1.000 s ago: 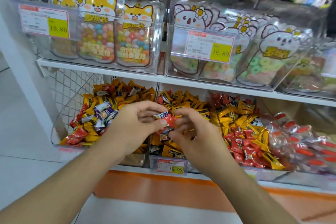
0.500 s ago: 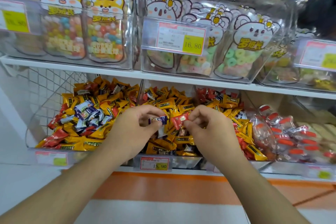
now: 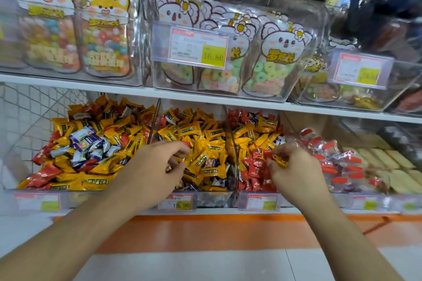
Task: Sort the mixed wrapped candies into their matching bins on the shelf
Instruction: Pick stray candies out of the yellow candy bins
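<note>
Three clear bins of wrapped candies line the lower shelf. The left bin [image 3: 34,198] holds yellow, red and white-blue wrappers. Mostly yellow candies [image 3: 201,134] fill the middle bin [image 3: 214,198]. The right bin [image 3: 283,201] has red candies [image 3: 253,166] at the front and yellow ones behind. My left hand [image 3: 150,166] reaches into the middle bin with curled fingers; candy shows at its fingertips, but a grip is unclear. My right hand [image 3: 294,169] hovers over the right bin and pinches a yellow-wrapped candy [image 3: 279,161].
The upper shelf [image 3: 91,85] carries clear boxes with bagged sweets and price tags. A wire mesh panel [image 3: 25,116] closes the left end. Further right sit bins of red-capped packets [image 3: 338,162] and pale bars [image 3: 388,162]. Below the shelf edge runs an orange floor stripe [image 3: 205,230].
The hands have parted. My right hand moved right over the right bin; the red candy it held is gone and it now pinches a yellow one. My left hand dropped into the middle bin.
</note>
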### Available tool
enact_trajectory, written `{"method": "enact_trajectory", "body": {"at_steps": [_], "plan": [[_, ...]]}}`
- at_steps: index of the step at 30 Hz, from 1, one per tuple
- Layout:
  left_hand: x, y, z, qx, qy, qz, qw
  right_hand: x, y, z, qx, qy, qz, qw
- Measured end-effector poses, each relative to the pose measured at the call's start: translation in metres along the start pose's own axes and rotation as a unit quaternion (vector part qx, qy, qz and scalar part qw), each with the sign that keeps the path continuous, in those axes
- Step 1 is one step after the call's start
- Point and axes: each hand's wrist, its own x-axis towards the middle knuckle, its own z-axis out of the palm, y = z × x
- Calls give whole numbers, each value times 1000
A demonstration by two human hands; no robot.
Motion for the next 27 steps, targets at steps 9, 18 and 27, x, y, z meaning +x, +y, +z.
{"method": "enact_trajectory", "body": {"at_steps": [9, 18, 27], "plan": [[-13, -17, -32, -19, 71, -28, 997, -17, -55, 20, 35, 4, -130, 991], [24, -81, -51, 22, 60, -118, 991, -24, -99, 49, 73, 1, -211, 975], [79, -113, -31, 62, -46, -96, 992, -13, -99, 66, 76, -30, -207, 975]]}}
